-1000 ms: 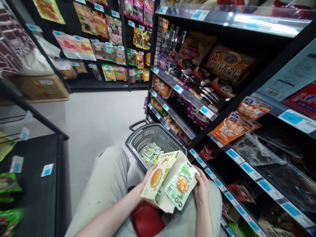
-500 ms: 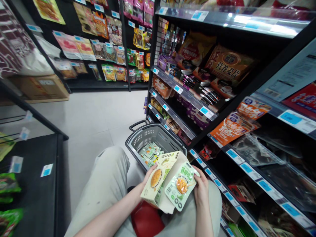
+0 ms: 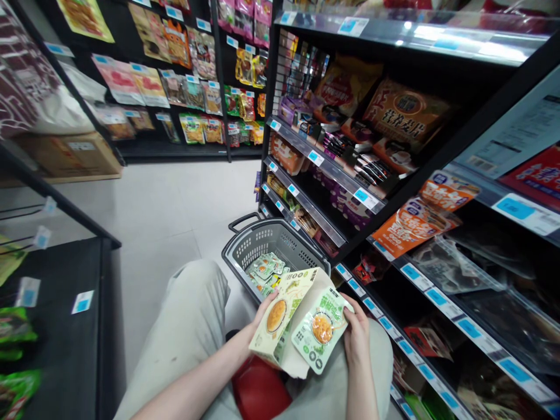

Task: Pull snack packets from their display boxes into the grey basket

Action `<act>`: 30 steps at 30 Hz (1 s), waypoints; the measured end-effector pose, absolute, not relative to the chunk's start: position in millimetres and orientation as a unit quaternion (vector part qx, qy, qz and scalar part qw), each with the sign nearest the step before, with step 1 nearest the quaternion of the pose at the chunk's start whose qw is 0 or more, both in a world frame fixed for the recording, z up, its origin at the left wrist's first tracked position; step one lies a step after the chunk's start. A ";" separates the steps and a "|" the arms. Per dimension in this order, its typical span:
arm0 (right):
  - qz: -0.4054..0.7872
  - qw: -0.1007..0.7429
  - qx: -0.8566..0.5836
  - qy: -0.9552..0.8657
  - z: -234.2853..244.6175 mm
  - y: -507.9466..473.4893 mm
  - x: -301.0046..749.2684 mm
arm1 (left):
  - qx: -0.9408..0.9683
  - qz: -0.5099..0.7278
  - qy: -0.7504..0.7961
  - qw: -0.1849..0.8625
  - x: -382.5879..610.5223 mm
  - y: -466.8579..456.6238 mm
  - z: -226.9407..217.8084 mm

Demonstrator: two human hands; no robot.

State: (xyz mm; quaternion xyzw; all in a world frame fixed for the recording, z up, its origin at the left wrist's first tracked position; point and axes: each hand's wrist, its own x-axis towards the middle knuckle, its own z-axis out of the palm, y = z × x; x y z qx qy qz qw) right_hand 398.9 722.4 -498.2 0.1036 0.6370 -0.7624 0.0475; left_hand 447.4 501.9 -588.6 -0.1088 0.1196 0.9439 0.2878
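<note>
My left hand (image 3: 261,315) is closed on the left side of a cream cardboard box (image 3: 286,309), printed with a bowl of food and green leaves. The box tilts over my lap, its inside facing right. In my right hand (image 3: 356,326) is a flat green-and-white food pouch (image 3: 322,332) with an orange dish pictured on it, pinched at its upper right edge. The pouch lies against the open side of the box. Just beyond both hands stands a grey plastic basket (image 3: 289,236), with several similar small pouches (image 3: 266,268) inside.
Shelves with price tags run along the right, holding a brown cereal bag (image 3: 406,114) and orange packets (image 3: 413,224). Hanging snack bags (image 3: 192,128) line the back wall. A cardboard carton (image 3: 70,154) sits at left on the pale floor (image 3: 166,201). A black shelf (image 3: 70,338) stands left of my knee.
</note>
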 end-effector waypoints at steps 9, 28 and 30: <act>-0.760 0.043 0.106 0.640 -499.9 723.8 399.5 | -0.071 0.949 0.089 0.295 446.9 500.6 -592.0; -0.576 -0.072 0.144 0.801 -540.2 751.1 388.2 | -0.111 0.972 0.033 0.202 445.7 495.7 -582.0; -0.503 0.013 0.092 0.859 -548.2 742.4 390.2 | -0.110 0.970 0.032 0.212 447.1 496.3 -576.2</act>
